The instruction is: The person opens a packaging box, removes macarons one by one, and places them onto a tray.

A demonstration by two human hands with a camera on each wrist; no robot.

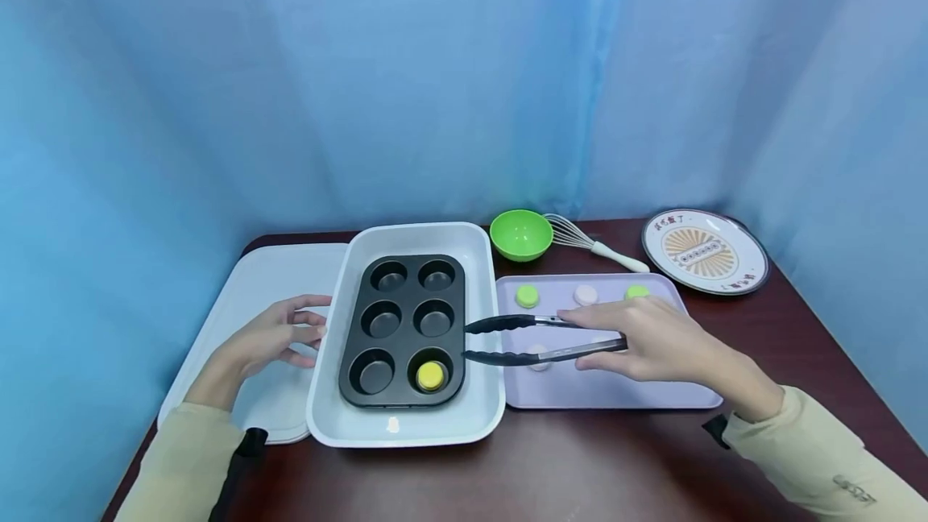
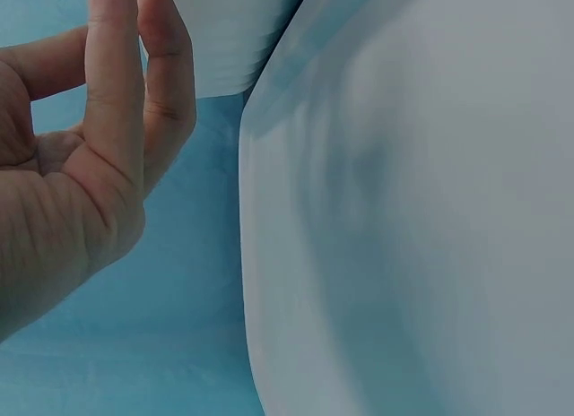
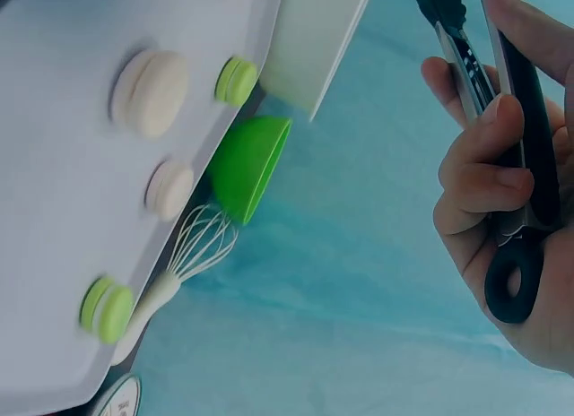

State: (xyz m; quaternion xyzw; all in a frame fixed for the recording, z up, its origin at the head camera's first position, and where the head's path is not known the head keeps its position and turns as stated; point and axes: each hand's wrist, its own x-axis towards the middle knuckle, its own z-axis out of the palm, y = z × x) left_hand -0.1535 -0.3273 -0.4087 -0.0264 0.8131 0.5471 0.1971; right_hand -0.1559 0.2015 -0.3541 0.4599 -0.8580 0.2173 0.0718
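Note:
My right hand [image 1: 645,337] grips a pair of black-and-silver tongs [image 1: 511,358], its arms spread apart with nothing between the tips. Those tips reach the right edge of a dark muffin pan [image 1: 406,329]. A yellow macaron [image 1: 430,376] sits in the pan's near right cup; the other cups hold nothing. The pan lies inside a white basin [image 1: 391,429]. By the basin's left wall is my left hand [image 1: 279,337], fingers loosely bent and holding nothing; whether they touch it I cannot tell. On a lilac tray [image 1: 616,395] under the tongs are green macarons [image 3: 108,308] and white macarons [image 3: 151,93].
A white board or lid [image 1: 297,264] lies left of the basin, partly beneath it. Behind the lilac tray are a green bowl [image 1: 521,235], a whisk [image 1: 602,248] and a patterned plate [image 1: 705,253]. Blue curtains [image 1: 435,87] stand around the dark table [image 1: 580,466].

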